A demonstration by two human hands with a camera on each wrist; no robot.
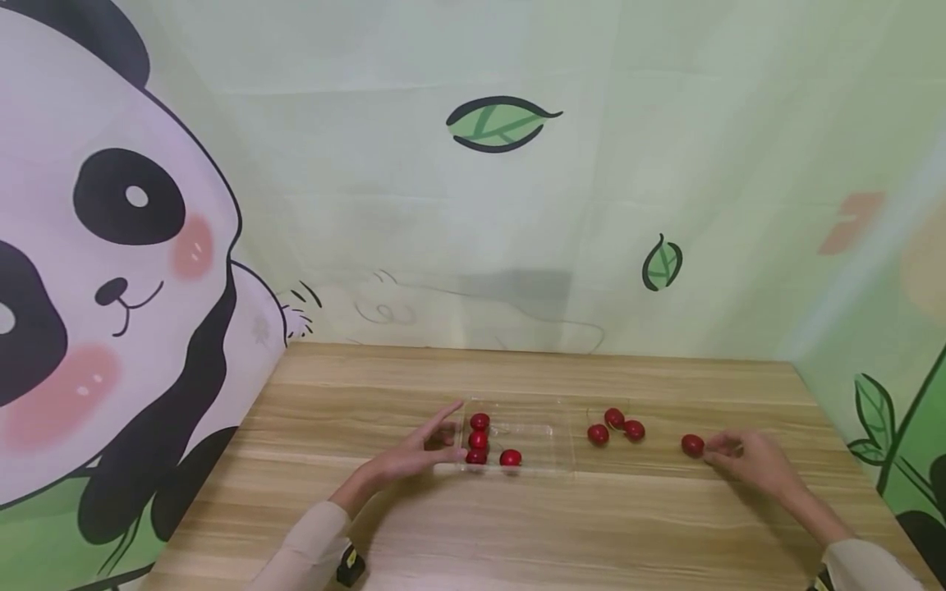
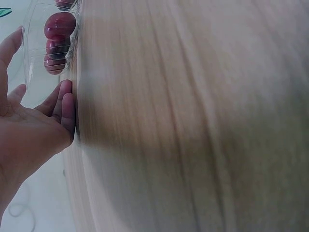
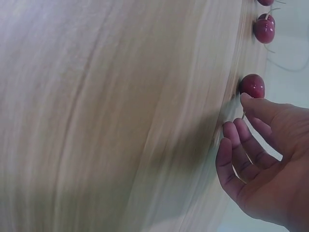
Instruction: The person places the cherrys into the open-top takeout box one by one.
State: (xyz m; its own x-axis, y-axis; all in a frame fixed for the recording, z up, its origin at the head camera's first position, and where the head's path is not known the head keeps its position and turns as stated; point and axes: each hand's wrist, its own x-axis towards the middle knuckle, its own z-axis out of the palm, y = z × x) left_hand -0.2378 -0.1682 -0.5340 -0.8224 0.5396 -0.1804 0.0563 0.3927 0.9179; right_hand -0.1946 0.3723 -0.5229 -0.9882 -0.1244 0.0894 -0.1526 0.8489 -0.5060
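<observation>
From where I stand the cherries (image 1: 478, 440) are deep red, going to maroon on their shaded sides, while the plastic tray (image 1: 543, 447) is clear and colourless. The tabletop (image 1: 473, 525) has light tan woodgrain, streaked with browner lines. Beyond it, the backdrop (image 1: 355, 164) is pale green, with a panda (image 1: 151, 328) in lilac-white and black — rosy pink on its cheeks — and green leaves (image 1: 495, 123) outlined in black. The sleeves (image 1: 306, 542) are plain cream.
</observation>
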